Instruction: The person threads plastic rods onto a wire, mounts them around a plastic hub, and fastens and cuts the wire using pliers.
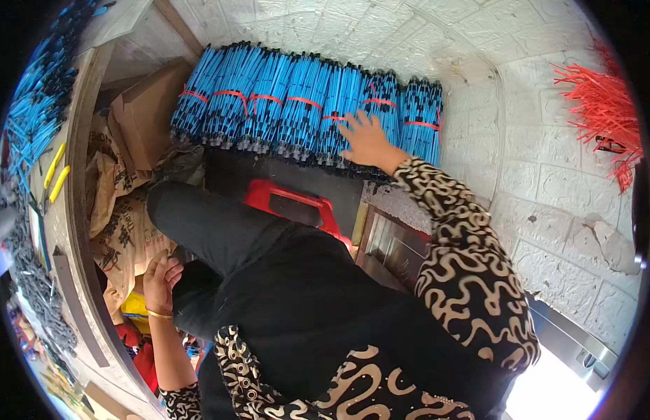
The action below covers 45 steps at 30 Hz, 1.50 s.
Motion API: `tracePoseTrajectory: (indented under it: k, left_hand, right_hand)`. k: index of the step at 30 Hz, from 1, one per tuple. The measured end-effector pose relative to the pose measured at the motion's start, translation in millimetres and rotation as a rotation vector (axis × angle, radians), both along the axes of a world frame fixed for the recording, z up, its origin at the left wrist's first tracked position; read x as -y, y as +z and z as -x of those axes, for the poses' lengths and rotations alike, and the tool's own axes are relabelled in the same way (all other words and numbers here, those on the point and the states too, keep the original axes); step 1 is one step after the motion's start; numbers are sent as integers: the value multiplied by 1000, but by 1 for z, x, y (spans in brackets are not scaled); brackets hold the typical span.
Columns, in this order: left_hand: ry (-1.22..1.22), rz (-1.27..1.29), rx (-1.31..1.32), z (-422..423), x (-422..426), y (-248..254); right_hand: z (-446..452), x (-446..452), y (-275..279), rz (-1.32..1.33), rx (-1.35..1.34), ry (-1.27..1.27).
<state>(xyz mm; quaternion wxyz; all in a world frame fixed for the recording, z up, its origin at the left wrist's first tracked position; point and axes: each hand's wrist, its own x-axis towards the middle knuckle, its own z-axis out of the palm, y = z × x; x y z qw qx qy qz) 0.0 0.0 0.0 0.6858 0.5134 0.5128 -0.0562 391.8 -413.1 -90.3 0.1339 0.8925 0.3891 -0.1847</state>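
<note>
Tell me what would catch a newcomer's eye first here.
Most striking is the row of bright blue wire bundles with red ties, lined up along the white wall at the top, the right hand spread at its right part. Next come the bunch of red strands at the far right and the yellow-handled tool at the left.
</note>
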Motion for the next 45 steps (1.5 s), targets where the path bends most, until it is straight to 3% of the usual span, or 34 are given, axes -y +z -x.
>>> tracePoseTrajectory:
  k: [2,7,14,16,17,20,22,24,26,29,32,36,38,45]
  left_hand:
    - [-34,-21,-16,-9,4,6]
    - [18,-76,-8,12,5,21]
    - [56,-196,-1,29,16,36]
    - [111,-254,123,21,20,65]
    - [102,-334,177,18,23,89]
    - [157,-634,533,17,34,143]
    - [-272,-1256,485,19,37,214]
    - [-543,-1587,823,17,33,257]
    - [-528,-1808,1023,14,36,279]
    - [-496,-1938,1092,23,25,288]
    - [-447,-1983,1112,46,8,286]
    - [-367,-2015,1092,83,-16,278]
    - [-338,-2021,1074,99,-29,274]
    - [-178,-2006,979,143,-64,276]
  right_hand:
    - [2,5,-7,160,-43,-38]
    - [1,89,-20,-246,24,-80]
    - [3,66,-23,-148,19,-98]
    - [2,57,-13,-124,-42,-99]
    - [-12,67,-37,-122,-24,-2]
    - [-15,5,23,135,-151,-139]
    - [-30,-46,40,-69,-122,44]
    - [-21,-119,83,-363,-79,277]
    - [29,-219,175,-699,-83,554]
    - [98,-334,269,-889,65,888]
    - [113,-447,299,-911,202,958]
    - [102,-583,321,-586,534,666]
    - [113,-615,329,-318,537,483]
    - [70,-640,314,-581,460,363]
